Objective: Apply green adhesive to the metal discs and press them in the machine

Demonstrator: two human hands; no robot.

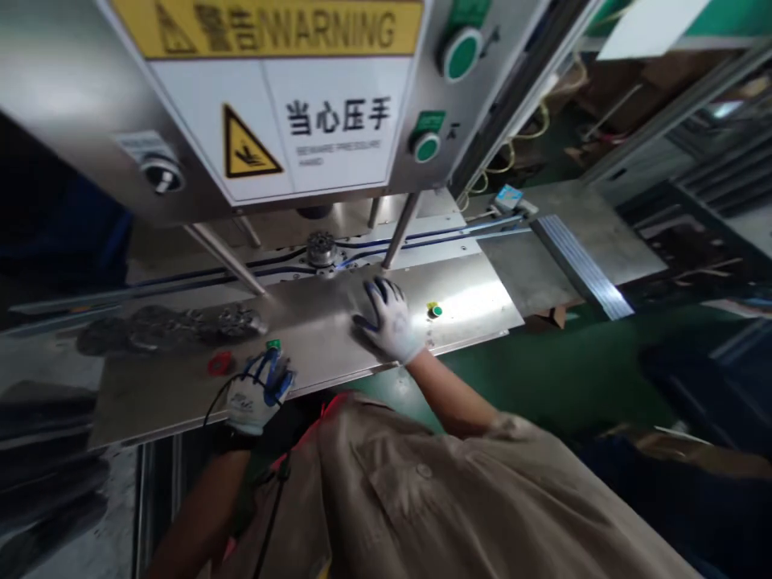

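Observation:
My right hand [389, 319], in a white and blue glove, rests with fingers spread over the steel bench top [319, 322], holding nothing. My left hand [259, 390], gloved the same way, is at the bench's front edge with its fingers apart, beside a small green-labelled button [273, 346]; whether a fingertip touches it cannot be made out. Just left of that hand sits a red button [219, 363]. A round metal part [322, 249] stands under the press, between its steel rods. Several dark metal parts [235, 322] lie in a row on the bench's left.
A press housing [271, 121] with a warning sign, a switch and green buttons hangs above the bench. Steel rods [403, 229] reach down to it. Another green button [437, 311] is right of my right hand. A ribbed metal bar [582, 265] lies farther right.

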